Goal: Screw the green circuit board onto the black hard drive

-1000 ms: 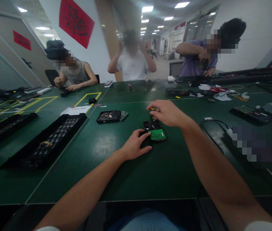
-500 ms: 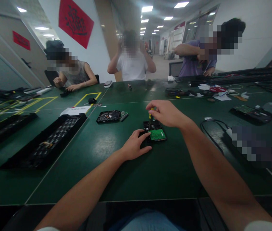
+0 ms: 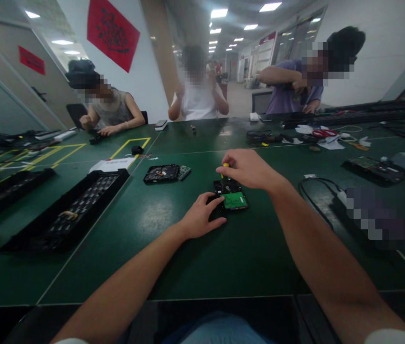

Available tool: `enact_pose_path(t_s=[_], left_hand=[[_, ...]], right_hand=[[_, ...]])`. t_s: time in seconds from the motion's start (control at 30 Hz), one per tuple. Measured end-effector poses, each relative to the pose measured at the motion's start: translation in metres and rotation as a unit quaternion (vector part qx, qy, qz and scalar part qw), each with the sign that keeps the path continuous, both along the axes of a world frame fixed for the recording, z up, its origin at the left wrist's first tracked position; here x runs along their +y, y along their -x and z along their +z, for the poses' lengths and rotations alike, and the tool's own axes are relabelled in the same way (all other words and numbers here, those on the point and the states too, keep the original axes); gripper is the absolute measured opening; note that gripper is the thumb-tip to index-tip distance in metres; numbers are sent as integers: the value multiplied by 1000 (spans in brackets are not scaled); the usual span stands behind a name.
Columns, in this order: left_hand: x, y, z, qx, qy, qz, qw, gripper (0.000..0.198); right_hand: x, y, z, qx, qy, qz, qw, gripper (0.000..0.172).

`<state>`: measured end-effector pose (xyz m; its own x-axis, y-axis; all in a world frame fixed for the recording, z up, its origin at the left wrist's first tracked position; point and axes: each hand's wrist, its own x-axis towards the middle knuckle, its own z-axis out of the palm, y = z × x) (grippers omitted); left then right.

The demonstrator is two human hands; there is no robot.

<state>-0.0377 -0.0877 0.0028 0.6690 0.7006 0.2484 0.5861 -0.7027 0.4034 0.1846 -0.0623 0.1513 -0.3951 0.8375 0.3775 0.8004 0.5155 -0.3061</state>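
A hard drive (image 3: 242, 192) lies on the green table in front of me, its green circuit board (image 3: 235, 200) facing up. My left hand (image 3: 201, 217) rests at the drive's left side, fingers spread. Its index fingertip touches the board's left edge, and the thumb lies apart near the table. Over the drive's far part, my right hand (image 3: 247, 168) pinches the yellow handle of a screwdriver (image 3: 226, 166), held upright. The screwdriver's tip is too small to make out. To the left sits another hard drive (image 3: 161, 174) with a small loose circuit board (image 3: 184, 172) beside it.
A long black tray (image 3: 80, 203) stands at the left. On the right are a further drive (image 3: 372, 169), a looped black cable (image 3: 304, 191) and a partly blurred long object (image 3: 378, 215). Papers and red-handled scissors (image 3: 324, 133) lie farther back. Three people sit across the table.
My right fingers have shifted slightly around the screwdriver handle, which shows less below them. My left hand and the drive stay put. The person opposite has lowered their arms.
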Motion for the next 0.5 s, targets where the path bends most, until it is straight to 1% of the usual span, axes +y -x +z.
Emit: enact_pose_path(t_s=[0.1, 0.27, 0.5], left_hand=[[1, 0, -1, 0, -2, 1, 1000, 74], [2, -1, -3, -4, -5, -2, 1000, 74], [0, -1, -1, -9, 4, -1, 1000, 74]], right_hand=[[1, -1, -2, 14, 9, 1, 1000, 29], [0, 0, -3, 34, 17, 10, 999, 20], [-4, 3, 3, 20, 29, 37, 999, 19]])
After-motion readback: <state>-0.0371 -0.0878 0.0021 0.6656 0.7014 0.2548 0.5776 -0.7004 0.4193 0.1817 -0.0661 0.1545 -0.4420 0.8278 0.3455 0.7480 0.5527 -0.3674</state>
